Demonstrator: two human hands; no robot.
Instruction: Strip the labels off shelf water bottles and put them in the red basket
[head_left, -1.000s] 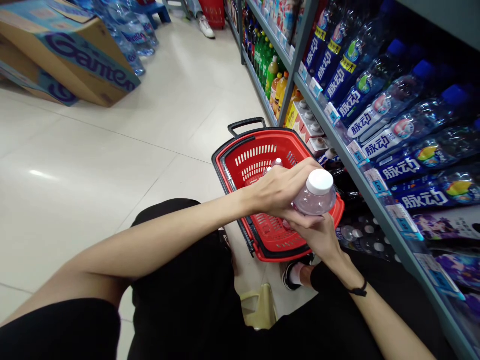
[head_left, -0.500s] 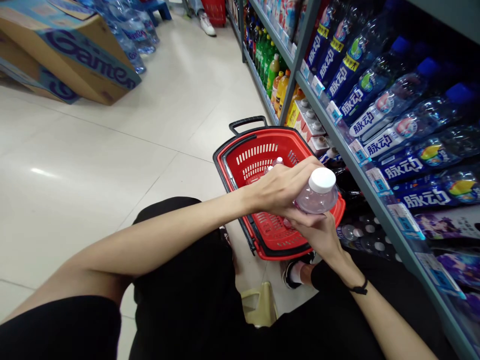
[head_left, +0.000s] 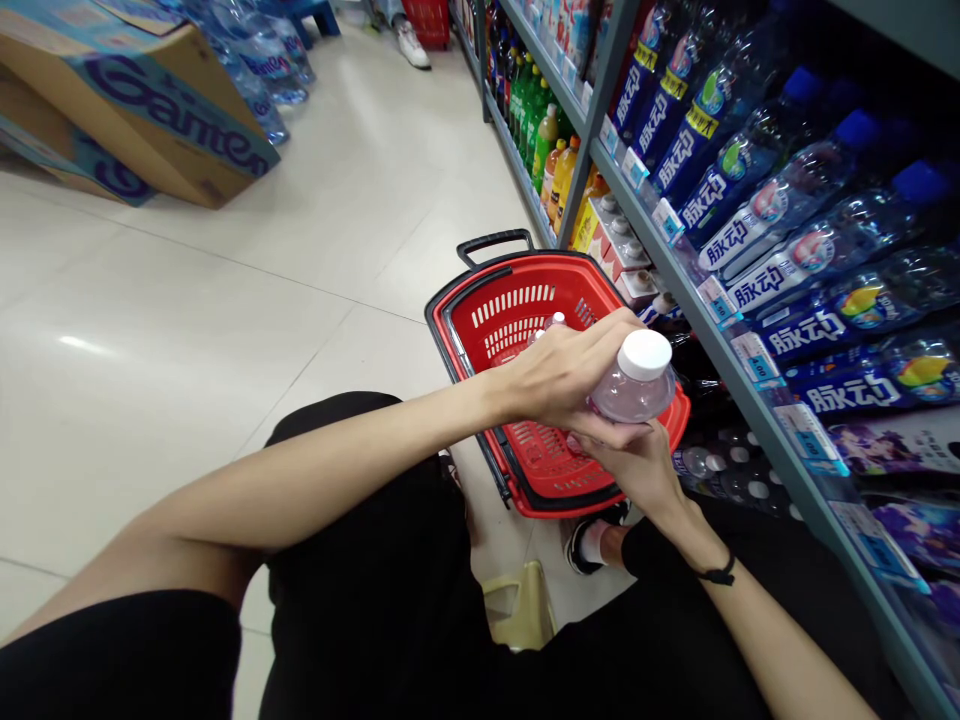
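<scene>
A clear bottle with a white cap (head_left: pixel 636 385) is held upright, tilted slightly, above the right part of a red basket (head_left: pixel 525 290). My left hand (head_left: pixel 566 375) wraps round its upper side, the fingers mostly hidden behind it. Lower down, my right hand (head_left: pixel 637 468) grips the same bottle from below and beside it; its fingertips are partly hidden. Inside the basket, small white-capped bottles (head_left: pixel 555 320) show just beyond my left hand. The basket's black handle (head_left: pixel 495 243) stands at its far edge.
Shelves (head_left: pixel 705 270) of blue-capped bottles (head_left: pixel 795 250) run along the right. Green and orange bottles (head_left: pixel 536 130) stand farther off. Cardboard boxes (head_left: pixel 172 110) and packed water bottles (head_left: pixel 262 60) lie at the upper left. A person's shoe (head_left: pixel 412 45) and a beige stool (head_left: pixel 521 610) are visible.
</scene>
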